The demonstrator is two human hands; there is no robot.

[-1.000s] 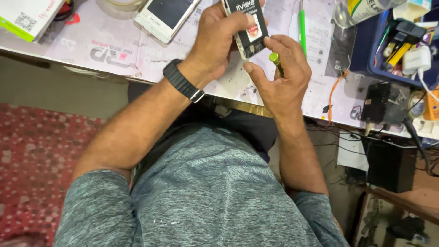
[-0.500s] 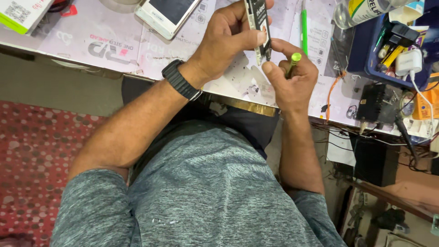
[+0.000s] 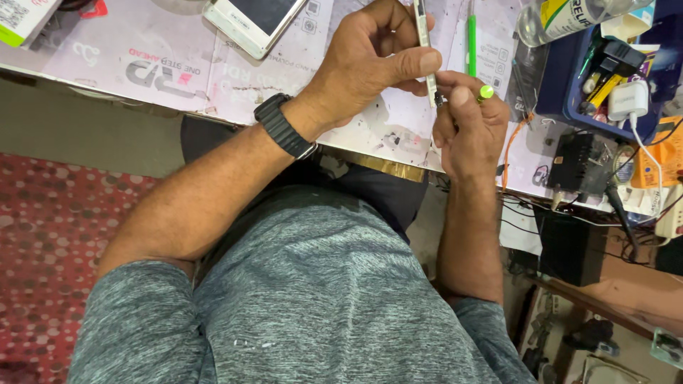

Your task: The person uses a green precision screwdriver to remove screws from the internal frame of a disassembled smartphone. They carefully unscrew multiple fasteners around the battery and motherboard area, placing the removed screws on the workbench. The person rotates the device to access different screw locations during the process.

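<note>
My left hand [image 3: 377,57] grips a slim phone [image 3: 424,35] turned edge-on above the table, thumb pressed along its side. A black watch [image 3: 283,126] is on that wrist. My right hand [image 3: 469,124] is closed around a small screwdriver with a green cap [image 3: 486,92], its tip meeting the phone's lower end. Both hands touch each other over the paper-covered table [image 3: 178,78].
A white phone [image 3: 252,21] lies screen up at the top. A green pen-like tool [image 3: 471,35] lies beside my hands. To the right are a blue tray [image 3: 569,99] of parts, a clear bottle [image 3: 569,18], chargers and tangled cables [image 3: 626,185]. Red patterned floor [image 3: 43,235] at left.
The phone turned from face-on to edge-on in my left hand. My right hand rose with the screwdriver until its tip met the phone's lower end.
</note>
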